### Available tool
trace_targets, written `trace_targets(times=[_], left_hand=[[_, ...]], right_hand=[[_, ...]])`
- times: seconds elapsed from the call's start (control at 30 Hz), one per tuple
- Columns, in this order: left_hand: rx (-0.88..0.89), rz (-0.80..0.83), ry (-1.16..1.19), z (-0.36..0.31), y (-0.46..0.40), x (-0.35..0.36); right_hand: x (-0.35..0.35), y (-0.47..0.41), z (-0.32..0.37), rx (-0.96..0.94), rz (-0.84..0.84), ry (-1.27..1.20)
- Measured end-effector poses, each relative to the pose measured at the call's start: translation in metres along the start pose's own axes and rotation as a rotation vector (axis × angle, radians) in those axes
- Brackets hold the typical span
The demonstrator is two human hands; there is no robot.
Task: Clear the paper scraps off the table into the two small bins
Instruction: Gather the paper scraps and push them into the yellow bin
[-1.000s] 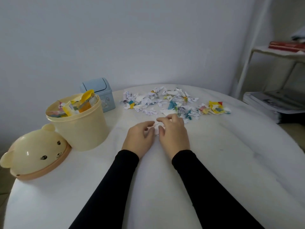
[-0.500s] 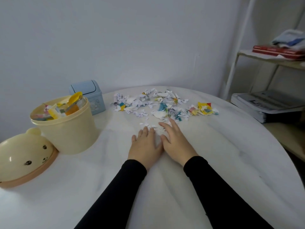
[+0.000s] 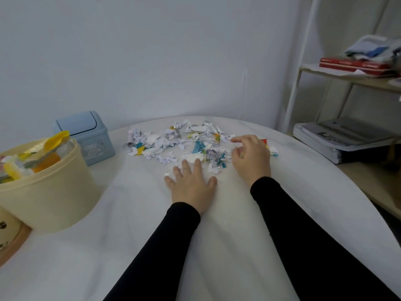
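Paper scraps point(image 3: 184, 141): lying scattered at the table's point(image 3: 121, 224) far side, ahead of both hands.
Left hand point(image 3: 192, 185): resting flat, fingers straight, touching the nearest scraps.
Right hand point(image 3: 251, 158): hovering over the pile's right end, fingers loosely curled, gripping nothing visible.
Bins: 1 cream bin point(image 3: 43, 187), sitting filled at left; 1 blue bin point(image 3: 86, 135), sitting lidded behind it.

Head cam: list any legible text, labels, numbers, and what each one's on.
Nothing legible.
Red books on the shelf: white spine lettering, blurred.
Stacked booklets: dark cover heading, blurred.
Blue bin: front sticker, too small to read.
Paper scraps: printed marks, too small to read.
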State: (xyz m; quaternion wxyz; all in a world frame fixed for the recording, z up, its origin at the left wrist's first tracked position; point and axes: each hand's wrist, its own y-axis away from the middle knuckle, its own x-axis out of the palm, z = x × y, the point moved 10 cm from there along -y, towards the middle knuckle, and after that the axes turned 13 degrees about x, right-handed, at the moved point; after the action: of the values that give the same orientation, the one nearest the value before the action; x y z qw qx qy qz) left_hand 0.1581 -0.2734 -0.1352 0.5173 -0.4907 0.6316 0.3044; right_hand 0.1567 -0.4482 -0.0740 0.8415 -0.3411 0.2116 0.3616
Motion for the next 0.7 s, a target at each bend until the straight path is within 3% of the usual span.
trace_targets(times=[0.13,0.27,0.5,0.7], left_hand=[[0.066,-0.043,0.033,-0.007,-0.027,-0.003],[0.209,-0.087,0.081,-0.017,-0.046,-0.011],[0.258,-0.105,0.147,-0.017,-0.052,-0.011],[0.158,-0.200,0.148,0.003,-0.026,-0.032]], right_hand=[[0.013,-0.037,-0.033,0.169,0.019,0.241],[0.043,-0.051,-0.060,0.313,0.239,0.381],[0.067,-0.029,-0.022,0.052,0.421,0.326],[0.069,0.004,0.008,-0.085,0.504,0.183]])
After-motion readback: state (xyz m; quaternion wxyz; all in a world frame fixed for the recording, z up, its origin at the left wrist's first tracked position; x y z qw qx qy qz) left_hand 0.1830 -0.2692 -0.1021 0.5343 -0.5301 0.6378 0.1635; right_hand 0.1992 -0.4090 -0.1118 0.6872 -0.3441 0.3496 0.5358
